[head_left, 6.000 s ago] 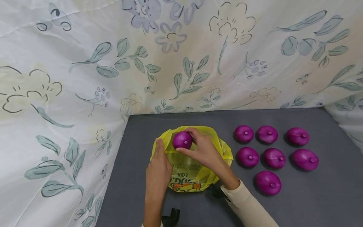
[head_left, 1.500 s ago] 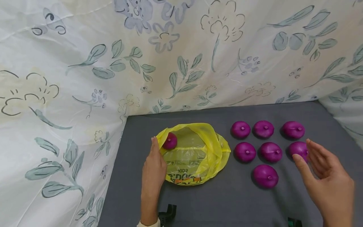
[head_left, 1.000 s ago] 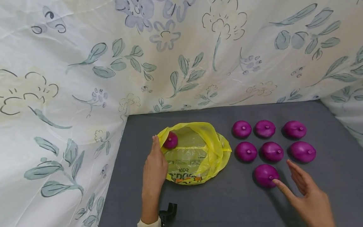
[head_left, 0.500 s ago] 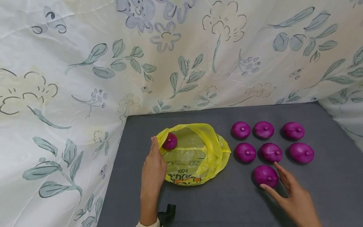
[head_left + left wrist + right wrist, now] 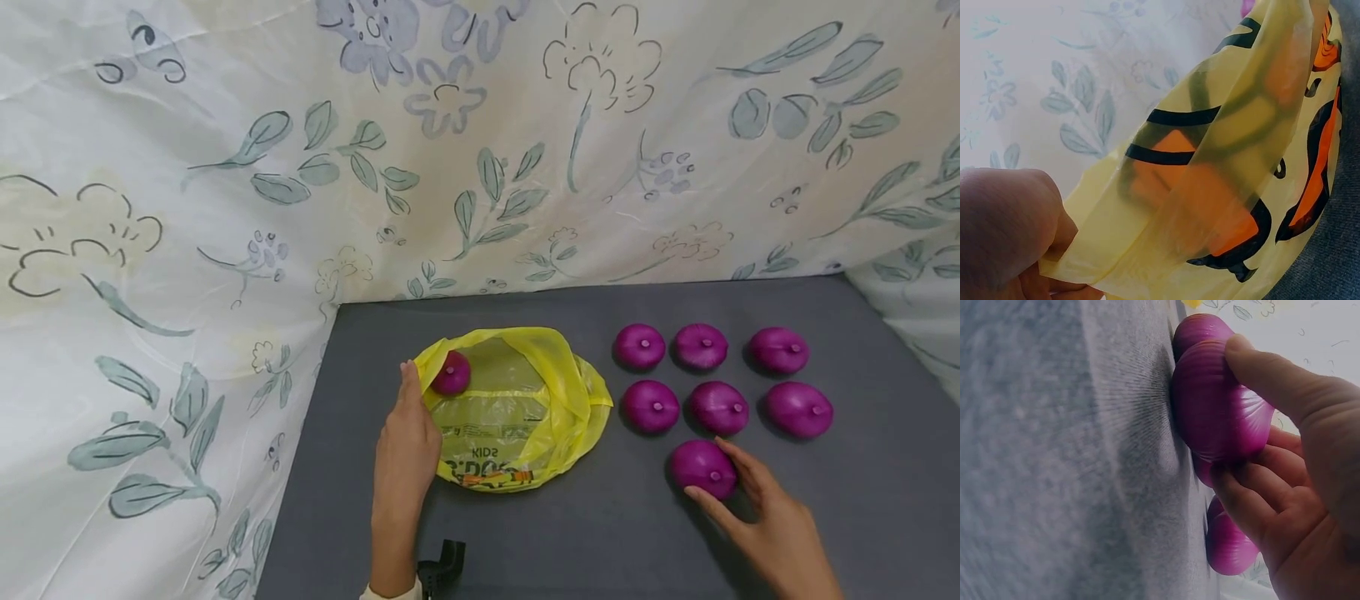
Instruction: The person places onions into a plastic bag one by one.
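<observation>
A yellow plastic bag [image 5: 517, 358] lies with its mouth open on the dark grey table. My left hand [image 5: 407, 454] grips the bag's left edge; in the left wrist view, fingers curl over a corner of the yellow film [image 5: 1166, 206]. Inside the bag, near that edge, sits one purple onion [image 5: 452, 373]. On the right, my right hand [image 5: 772, 517] holds the nearest onion [image 5: 701, 468] of a group, thumb on its near side and fingers on its far side. The right wrist view has this onion [image 5: 1216, 406] between thumb and fingers, low at the cloth.
Several more purple onions stand in two rows beyond the right hand, among them a middle one [image 5: 718, 407] and a far-right one [image 5: 798, 409]. The grey tabletop [image 5: 570, 542] meets a white floral cloth [image 5: 480, 167] at the back and left side.
An onion earlier held over the bag now lies inside it. My right hand went out to the far-right onion, came back without it, and closed round the nearest one. The left hand stayed.
</observation>
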A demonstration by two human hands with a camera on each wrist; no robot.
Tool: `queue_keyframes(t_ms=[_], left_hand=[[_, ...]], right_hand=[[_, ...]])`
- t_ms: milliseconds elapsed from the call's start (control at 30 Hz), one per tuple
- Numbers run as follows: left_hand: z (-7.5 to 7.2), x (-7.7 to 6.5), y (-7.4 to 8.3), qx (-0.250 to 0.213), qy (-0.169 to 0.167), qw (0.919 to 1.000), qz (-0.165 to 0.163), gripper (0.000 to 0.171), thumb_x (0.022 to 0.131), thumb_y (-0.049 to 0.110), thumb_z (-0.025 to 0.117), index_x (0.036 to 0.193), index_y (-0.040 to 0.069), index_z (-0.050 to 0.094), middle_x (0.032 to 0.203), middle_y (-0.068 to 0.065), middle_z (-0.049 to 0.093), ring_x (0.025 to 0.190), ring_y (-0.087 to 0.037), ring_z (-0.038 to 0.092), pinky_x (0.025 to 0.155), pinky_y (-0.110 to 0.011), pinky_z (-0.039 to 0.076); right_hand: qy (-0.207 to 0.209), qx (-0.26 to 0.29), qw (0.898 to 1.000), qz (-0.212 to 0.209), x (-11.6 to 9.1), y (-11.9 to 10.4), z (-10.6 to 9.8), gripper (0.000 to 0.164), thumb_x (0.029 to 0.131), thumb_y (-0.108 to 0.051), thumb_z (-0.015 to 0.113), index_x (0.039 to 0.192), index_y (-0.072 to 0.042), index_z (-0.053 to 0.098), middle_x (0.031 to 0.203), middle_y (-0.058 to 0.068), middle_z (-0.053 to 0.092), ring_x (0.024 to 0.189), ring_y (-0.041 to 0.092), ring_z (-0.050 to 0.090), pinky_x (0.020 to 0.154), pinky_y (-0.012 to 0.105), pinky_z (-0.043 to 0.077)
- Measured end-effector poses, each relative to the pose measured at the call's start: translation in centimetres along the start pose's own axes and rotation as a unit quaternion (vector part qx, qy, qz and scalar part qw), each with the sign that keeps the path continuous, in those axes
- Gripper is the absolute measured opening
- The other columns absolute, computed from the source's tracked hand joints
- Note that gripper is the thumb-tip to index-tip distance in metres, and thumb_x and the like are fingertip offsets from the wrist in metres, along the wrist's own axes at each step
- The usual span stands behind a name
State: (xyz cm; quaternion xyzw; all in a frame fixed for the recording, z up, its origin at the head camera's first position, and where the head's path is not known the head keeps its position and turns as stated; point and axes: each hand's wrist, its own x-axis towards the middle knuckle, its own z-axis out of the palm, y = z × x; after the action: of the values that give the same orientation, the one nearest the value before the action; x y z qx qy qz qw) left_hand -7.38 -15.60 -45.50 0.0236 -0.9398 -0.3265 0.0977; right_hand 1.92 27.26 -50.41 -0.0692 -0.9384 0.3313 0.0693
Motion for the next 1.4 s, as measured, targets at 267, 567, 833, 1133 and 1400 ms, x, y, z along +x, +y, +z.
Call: queue_keyframes(t_ms=[267,567,833,1133,1400], left_hand=[[-0.1,0.0,-0.1,-0.004,-0.005,1.0,-0.004,0.063,0.112,0.01,0.043,0.17,0.01,0.019,0.132,-0.023,0.064,0.041,-0.017,0.03,0.042,-0.032,0.029],[-0.1,0.0,0.0,0.001,-0.011,0.9999,-0.005,0.065,0.113,0.011,0.043,0.171,0.014,0.015,0.157,-0.02,0.051,0.04,-0.015,0.028,0.041,-0.031,0.028],[-0.2,0.2,0.2,0.003,-0.01,0.9999,0.003,0.063,0.113,0.012,0.041,0.171,0.014,0.015,0.168,-0.015,0.038,0.04,-0.014,0.026,0.041,-0.03,0.027],[-0.4,0.2,0.0,0.003,-0.006,1.0,-0.001,0.064,0.113,0.011,0.041,0.171,0.014,0.014,0.172,-0.007,0.028,0.041,-0.014,0.026,0.042,-0.03,0.027],[-0.5,0.1,-0.3,-0.001,-0.005,0.9999,0.009,0.062,0.113,0.011,0.039,0.171,0.015,0.017,0.172,-0.009,0.028,0.041,-0.013,0.025,0.042,-0.029,0.025]], right_hand=[[0.004,0.007,1.0,0.002,0.1,-0.4,-0.1,0.081,0.083,-0.045,0.091,0.147,-0.011,0.057,0.14,0.029,0.063,0.115,0.047,0.066,0.076,-0.006,0.029],[0.019,0.016,0.998,0.05,-0.2,-2.2,-0.9,0.082,0.082,-0.051,0.09,0.148,-0.014,0.058,0.137,0.024,0.066,0.111,0.001,0.065,0.072,-0.005,0.035],[0.059,0.054,0.996,0.032,1.0,-3.6,-2.4,0.081,0.082,-0.038,0.093,0.15,-0.011,0.058,0.136,0.026,0.066,0.103,-0.031,0.044,0.077,-0.004,0.039],[0.078,0.082,0.993,0.044,3.7,-6.9,-3.9,0.082,0.081,-0.041,0.093,0.152,-0.019,0.057,0.143,0.015,0.066,0.111,-0.023,0.054,0.081,0.0,0.043],[0.085,0.118,0.988,0.052,5.5,-9.7,-3.5,0.083,0.08,-0.038,0.095,0.153,-0.027,0.056,0.148,0.009,0.063,0.122,-0.008,0.061,0.083,0.002,0.045]])
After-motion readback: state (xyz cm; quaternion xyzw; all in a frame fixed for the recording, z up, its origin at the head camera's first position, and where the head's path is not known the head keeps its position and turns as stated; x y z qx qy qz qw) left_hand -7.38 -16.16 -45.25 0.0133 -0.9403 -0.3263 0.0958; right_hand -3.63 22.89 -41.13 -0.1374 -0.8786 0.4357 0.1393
